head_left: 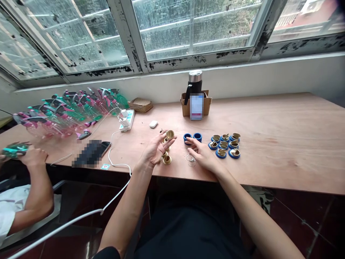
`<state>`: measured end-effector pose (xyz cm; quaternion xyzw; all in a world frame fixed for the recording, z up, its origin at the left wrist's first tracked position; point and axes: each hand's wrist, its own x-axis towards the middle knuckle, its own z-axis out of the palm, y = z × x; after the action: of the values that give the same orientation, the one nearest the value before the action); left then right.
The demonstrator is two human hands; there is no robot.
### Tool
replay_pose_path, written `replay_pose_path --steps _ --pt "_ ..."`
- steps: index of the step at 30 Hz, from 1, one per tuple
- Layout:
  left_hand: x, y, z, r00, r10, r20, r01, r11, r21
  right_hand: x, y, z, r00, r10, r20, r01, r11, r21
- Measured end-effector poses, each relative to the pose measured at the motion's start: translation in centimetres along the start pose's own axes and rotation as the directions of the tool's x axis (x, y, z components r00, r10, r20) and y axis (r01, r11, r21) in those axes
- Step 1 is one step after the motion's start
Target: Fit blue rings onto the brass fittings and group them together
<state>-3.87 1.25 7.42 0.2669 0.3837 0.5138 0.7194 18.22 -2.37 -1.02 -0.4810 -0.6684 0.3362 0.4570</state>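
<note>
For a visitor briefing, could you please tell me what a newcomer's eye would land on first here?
Neat rows of blue rings with brass inserts stand out on the right of the wooden table, with clear plastic bottles with pink and green parts heaped at its far left. Mid-table, the left hand holds a small brass cup.

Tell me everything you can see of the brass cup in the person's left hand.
The brass cup is a small round piece with a shiny, gold-coloured metal look and a dark hollow centre facing up and outward. It sits at the fingertips of the left hand, lifted above the plywood desk, and only the hand appears to touch it. The two blue rings lie to its right, apart from it. Blur hides any finer detail.
</note>
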Motion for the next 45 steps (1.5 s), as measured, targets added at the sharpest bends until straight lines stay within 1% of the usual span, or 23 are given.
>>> replay_pose_path --steps 5,9,14,18,21,24,26,28,33,35,38,43,45 --pt "-0.4 0.0 0.5 0.999 -0.042 0.015 0.043 0.996 -0.083 -0.1 -0.3 -0.2 1.0 0.01 -0.021 -0.01 1.0 -0.011" --pt "-0.5 -0.4 1.0 0.999 -0.031 0.023 0.033 0.996 -0.082 -0.1 -0.5 -0.4 0.998 0.014 -0.059 -0.015 1.0 -0.003" --pt "-0.3 -1.3 1.4 1.0 -0.011 -0.014 0.01 0.999 -0.039 0.0 -0.6 -0.5 0.995 0.001 -0.095 0.002 1.0 0.03" --pt "-0.2 -1.8 1.4 0.999 0.035 0.011 -0.036 0.998 0.044 0.0 -1.0 -0.8 0.991 0.005 -0.133 0.003 0.998 0.06" --pt "-0.1 -2.3 1.4 0.998 0.058 0.011 -0.059 0.995 0.081 -0.2 -1.8 -1.1 0.983 -0.025 -0.18 0.045 0.993 0.108" --pt "-0.1 -2.9 1.5 0.997 0.073 -0.002 -0.073 0.995 0.069 -0.4 -2.7 -1.2 0.974 -0.088 -0.21 0.132 0.971 0.201" --pt "-0.1 -3.3 1.7 0.995 0.095 0.009 -0.095 0.993 0.071 -0.6 -3.0 -1.2 0.971 -0.131 -0.201 0.18 0.951 0.25" --pt "-0.3 -3.5 2.0 0.992 0.121 0.039 -0.125 0.987 0.101 -0.7 -3.1 -1.1 0.973 -0.159 -0.166 0.2 0.942 0.27" --pt "-1.1 -3.6 2.6 0.972 0.166 0.163 -0.2 0.955 0.218 -0.7 -2.8 -0.8 0.984 -0.159 -0.078 0.173 0.955 0.242" --pt "-1.2 -3.7 2.7 0.966 0.171 0.196 -0.217 0.945 0.245 -0.8 -2.8 -0.7 0.986 -0.156 -0.056 0.165 0.959 0.232" --pt "-1.1 -3.9 2.6 0.966 0.177 0.188 -0.222 0.94 0.258 -0.8 -2.8 -0.7 0.987 -0.158 -0.029 0.161 0.962 0.223" --pt "-0.9 -4.3 2.4 0.979 0.168 0.112 -0.192 0.947 0.256 -0.8 -2.7 -0.8 0.992 -0.128 0.01 0.123 0.972 0.199" --pt "-0.8 -4.4 2.4 0.98 0.17 0.101 -0.191 0.945 0.267 -0.7 -2.5 -0.7 0.993 -0.113 0.009 0.109 0.973 0.203"
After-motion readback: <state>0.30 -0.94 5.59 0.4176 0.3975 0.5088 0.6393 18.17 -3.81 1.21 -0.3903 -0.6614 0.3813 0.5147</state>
